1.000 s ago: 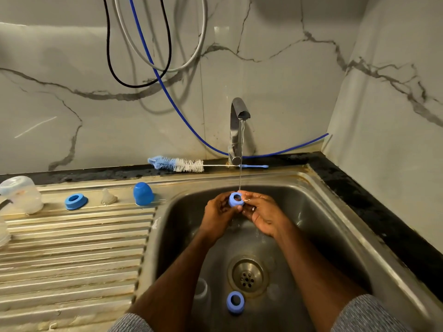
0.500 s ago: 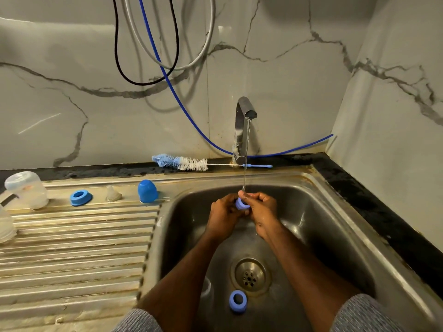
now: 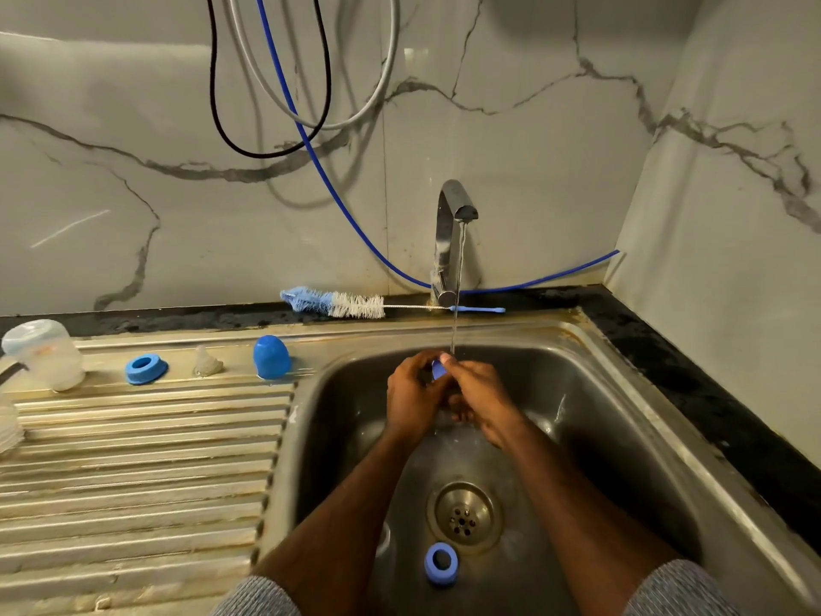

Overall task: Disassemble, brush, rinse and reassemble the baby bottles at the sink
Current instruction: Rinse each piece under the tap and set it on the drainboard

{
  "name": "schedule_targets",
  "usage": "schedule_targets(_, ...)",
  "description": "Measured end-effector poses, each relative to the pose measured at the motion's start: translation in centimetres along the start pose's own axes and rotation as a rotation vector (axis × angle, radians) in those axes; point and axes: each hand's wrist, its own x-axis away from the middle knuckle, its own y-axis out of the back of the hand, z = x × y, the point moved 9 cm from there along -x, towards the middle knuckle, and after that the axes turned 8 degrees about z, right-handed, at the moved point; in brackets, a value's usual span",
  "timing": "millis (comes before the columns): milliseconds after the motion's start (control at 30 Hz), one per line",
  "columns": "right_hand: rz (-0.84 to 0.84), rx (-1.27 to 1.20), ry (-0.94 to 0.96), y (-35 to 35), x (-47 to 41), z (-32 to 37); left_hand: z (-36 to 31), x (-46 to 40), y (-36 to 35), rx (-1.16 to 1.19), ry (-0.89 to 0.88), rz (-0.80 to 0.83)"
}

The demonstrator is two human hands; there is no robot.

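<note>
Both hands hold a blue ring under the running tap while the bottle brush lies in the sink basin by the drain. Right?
Not quite. The bottle brush lies on the ledge behind the sink, by the tap, per the head view. Both hands do hold the blue ring under the stream.

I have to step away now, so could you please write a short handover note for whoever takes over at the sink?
Both hands, left and right, hold a blue ring under the running tap.
On the drainboard: bottle, ring, nipple, cap.
In the basin: another ring by the drain.
Brush lies behind the sink.
Done: disassembly.
Left: finish rinsing, wash the basin parts, reassemble.
</note>
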Motion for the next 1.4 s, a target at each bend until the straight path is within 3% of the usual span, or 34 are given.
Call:
schedule_targets(233, -0.042, -0.163, -0.054, 0.0, -0.4, -1.0, 0.1, 0.2, -0.3, -0.049, 0.014, 0.028)
schedule_targets(567, -0.110, -0.003, 0.015, 2.2, -0.3, -0.1, 0.6, 0.3, -1.5, 0.373, 0.097, 0.133)
schedule_targets(800, -0.340, 0.388, 0.183, 3.3, 0.6, 1.9, 1.4, 0.9, -2.7, 0.634, 0.291, 0.214)
schedule_targets(967, -0.268, 0.494, 0.295, 2.1, 1.2, 3.7, 2.7, 1.2, -2.8, 0.530, 0.400, 0.241)
schedule_targets(1233, -0.325, 0.448, 0.157, 3.3, 0.6, 2.1, 0.9, 0.8, -2.1, 0.517, 0.184, 0.250)
schedule_targets(1400, -0.325, 0.457, 0.200, 2.9, 0.8, 2.5, 1.3, 0.7, -1.9, 0.515, 0.234, 0.219)
